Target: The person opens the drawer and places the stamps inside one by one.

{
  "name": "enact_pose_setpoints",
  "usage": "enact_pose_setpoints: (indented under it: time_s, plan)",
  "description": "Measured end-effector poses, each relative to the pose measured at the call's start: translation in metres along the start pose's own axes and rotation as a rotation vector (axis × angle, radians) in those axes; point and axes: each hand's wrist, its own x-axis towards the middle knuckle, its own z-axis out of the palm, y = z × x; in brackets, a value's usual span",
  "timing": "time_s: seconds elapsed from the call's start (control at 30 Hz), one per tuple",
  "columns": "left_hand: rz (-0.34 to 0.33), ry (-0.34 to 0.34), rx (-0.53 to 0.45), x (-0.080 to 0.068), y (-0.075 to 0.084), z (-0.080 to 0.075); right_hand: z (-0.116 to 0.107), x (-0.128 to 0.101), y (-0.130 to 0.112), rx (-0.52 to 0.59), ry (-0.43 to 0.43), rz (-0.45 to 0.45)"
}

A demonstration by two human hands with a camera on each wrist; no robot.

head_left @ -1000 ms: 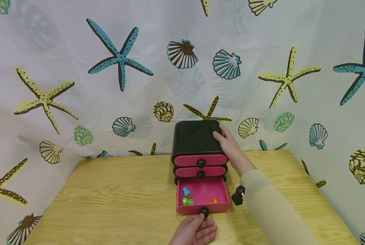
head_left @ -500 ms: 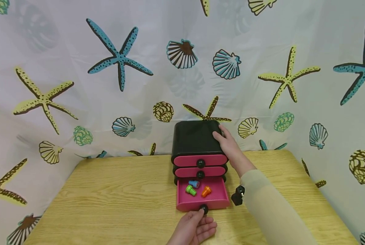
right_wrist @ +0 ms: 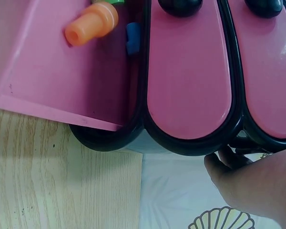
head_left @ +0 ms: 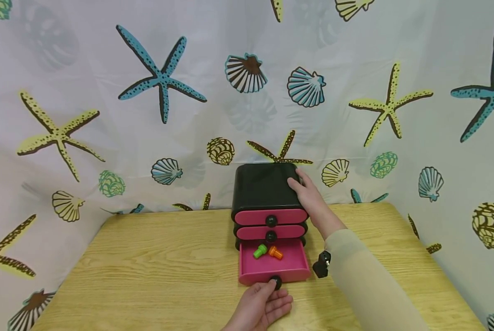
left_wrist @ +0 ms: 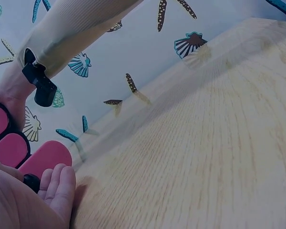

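A small black chest (head_left: 265, 184) with three pink drawers stands at the back of a wooden table (head_left: 168, 266). Its bottom drawer (head_left: 290, 266) is partly out and holds a green piece (head_left: 260, 251) and an orange piece (head_left: 275, 252). In the right wrist view the orange piece (right_wrist: 91, 23) lies by a blue piece (right_wrist: 132, 38) tucked under the middle drawer. My left hand (head_left: 271, 290) pinches the drawer's black knob (head_left: 275, 281); knob (left_wrist: 31, 181) and fingers (left_wrist: 59, 183) also show in the left wrist view. My right hand (head_left: 309, 193) rests on the chest's top right corner, fingers laid over it.
A curtain (head_left: 106, 115) printed with starfish and shells hangs close behind and around the table. A black wrist-worn device (head_left: 322, 264) sits under my right sleeve, just right of the drawer. Bare tabletop lies left and right of the chest.
The bottom drawer has slid inward under my left hand. The small pieces have rolled toward the back, and the blue one is now hidden from the head view. My right hand stayed put.
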Motion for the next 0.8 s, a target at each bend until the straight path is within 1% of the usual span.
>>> enact_pose_setpoints:
  time_s: [0.27, 0.5, 0.67, 0.8]
  plan:
    - [0.017, 0.026, -0.039, 0.0027, -0.0007, 0.0022, 0.0006, 0.0004, -0.0008, 0.006, 0.008, -0.001]
    - [0.033, 0.037, -0.028, 0.0044, -0.0047, 0.0019, 0.0, -0.001, -0.0015, 0.008, 0.001, 0.006]
    - [0.041, 0.036, -0.012, 0.0032, -0.0048, 0.0035, 0.0002, -0.0016, -0.0012, 0.009, 0.002, 0.008]
    - [0.062, 0.035, -0.021, 0.0024, -0.0057, 0.0044, 0.0004, -0.0022, -0.0017, 0.005, 0.003, 0.006]
